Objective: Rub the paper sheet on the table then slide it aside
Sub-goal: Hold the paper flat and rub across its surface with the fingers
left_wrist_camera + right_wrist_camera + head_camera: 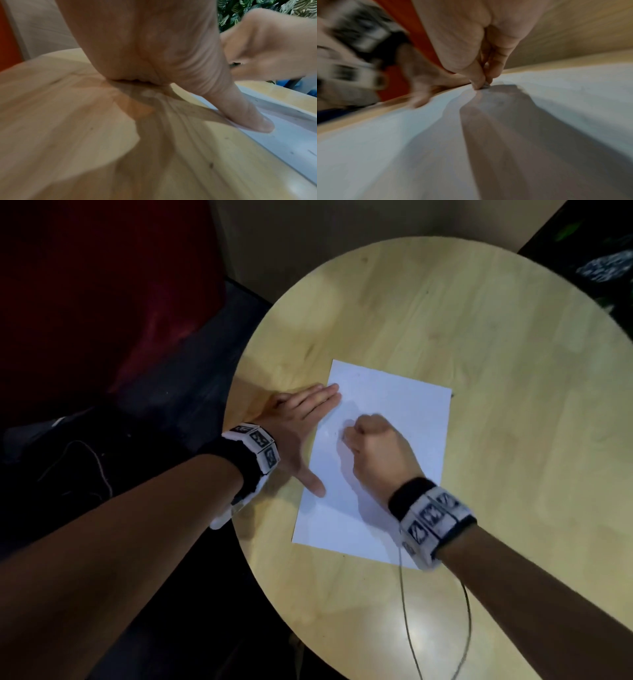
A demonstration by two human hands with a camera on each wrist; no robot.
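A white paper sheet [394,405] lies flat on the round wooden table [479,337]. My left hand [303,429] lies flat at the sheet's left edge, fingers straight, with the fingertips and the thumb [248,115] pressing on the paper [283,142]. My right hand [347,436] is curled into a fist over the middle of the sheet. In the right wrist view its fingertips [477,81] pinch a small grey object [486,85], too blurred to identify, against the paper [556,94].
A thin cable [404,611] runs from my right wrist across the near part of the table. The table's left edge [246,542] is close to my left wrist. A dark red seat [102,302] stands at the left, leafy plants [240,8] beyond the table.
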